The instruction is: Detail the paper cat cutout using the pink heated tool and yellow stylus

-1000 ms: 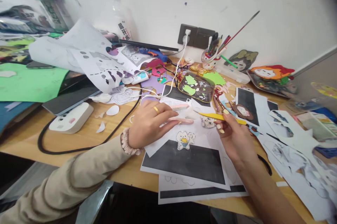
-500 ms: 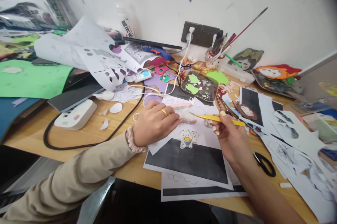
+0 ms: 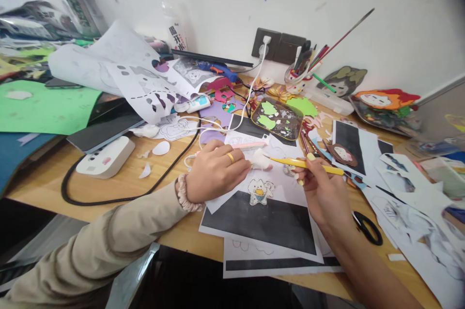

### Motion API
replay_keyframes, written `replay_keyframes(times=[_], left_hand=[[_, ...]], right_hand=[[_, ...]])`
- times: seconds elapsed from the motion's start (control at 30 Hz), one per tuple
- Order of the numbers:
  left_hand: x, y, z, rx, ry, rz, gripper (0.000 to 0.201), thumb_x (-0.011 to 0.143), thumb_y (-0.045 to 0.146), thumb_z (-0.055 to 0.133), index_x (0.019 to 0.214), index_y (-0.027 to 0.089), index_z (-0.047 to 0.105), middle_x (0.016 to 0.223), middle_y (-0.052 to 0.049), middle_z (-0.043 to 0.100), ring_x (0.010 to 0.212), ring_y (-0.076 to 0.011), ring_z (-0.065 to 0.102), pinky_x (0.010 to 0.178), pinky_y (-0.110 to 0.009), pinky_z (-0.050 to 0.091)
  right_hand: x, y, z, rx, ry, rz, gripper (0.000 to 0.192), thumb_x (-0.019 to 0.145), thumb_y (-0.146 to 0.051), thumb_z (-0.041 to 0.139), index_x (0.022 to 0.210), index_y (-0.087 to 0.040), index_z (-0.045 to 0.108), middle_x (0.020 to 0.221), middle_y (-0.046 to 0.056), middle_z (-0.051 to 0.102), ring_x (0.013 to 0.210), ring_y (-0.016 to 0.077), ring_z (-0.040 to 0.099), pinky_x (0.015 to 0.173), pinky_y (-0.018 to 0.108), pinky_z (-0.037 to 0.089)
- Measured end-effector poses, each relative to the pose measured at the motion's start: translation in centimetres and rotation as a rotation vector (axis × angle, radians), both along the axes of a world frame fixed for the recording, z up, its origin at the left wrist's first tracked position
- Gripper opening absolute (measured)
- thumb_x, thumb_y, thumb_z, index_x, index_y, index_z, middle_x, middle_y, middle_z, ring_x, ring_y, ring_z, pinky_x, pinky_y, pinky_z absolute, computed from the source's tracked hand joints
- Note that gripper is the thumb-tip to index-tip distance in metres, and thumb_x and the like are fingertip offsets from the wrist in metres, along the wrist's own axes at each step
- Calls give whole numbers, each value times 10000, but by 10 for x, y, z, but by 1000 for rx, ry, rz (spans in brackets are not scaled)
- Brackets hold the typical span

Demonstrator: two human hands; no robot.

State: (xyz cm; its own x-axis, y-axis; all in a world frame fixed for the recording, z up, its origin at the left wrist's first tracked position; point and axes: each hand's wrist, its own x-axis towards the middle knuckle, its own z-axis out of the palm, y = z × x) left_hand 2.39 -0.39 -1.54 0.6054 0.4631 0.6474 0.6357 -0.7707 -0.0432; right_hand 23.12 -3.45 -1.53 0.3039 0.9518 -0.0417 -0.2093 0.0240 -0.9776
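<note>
My left hand (image 3: pixel 221 171) is closed, its fingertips pinching a small white piece (image 3: pixel 259 159), apparently a paper cutout. In my right hand (image 3: pixel 323 185) is a pair of yellow tweezers (image 3: pixel 290 161), held like a pen, with the tip at the white piece. Whether the tip touches it I cannot tell. A slim pink stick-shaped thing (image 3: pixel 249 145) shows just beyond my left fingers. Below the hands, a white cartoon cat cutout (image 3: pixel 259 192) lies on a sheet with a black printed block (image 3: pixel 261 222).
Black-handled scissors (image 3: pixel 368 229) lie right of my right wrist. Behind the hands stands a dark tray (image 3: pixel 279 127) of green and white scraps. A white cable (image 3: pixel 250 91) crosses the desk. A white power strip (image 3: pixel 105 158) with a black cord sits left.
The white piece has turned between my left fingers and now shows broader. My left fingers have shifted slightly, and the tweezers stay beside the piece. The whole view has moved a little.
</note>
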Motion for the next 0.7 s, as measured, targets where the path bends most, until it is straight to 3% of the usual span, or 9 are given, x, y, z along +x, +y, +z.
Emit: replay_keyframes(times=[0.7], left_hand=[[1, 0, 0, 25, 30, 12, 134, 759, 229, 455, 688, 192, 561, 652, 27, 597, 608, -98, 501, 635, -267, 343]], right_hand=[[-4, 0, 4, 1, -4, -58, 127, 669, -217, 579, 593, -157, 497, 499, -40, 521, 473, 52, 504, 487, 166, 408]])
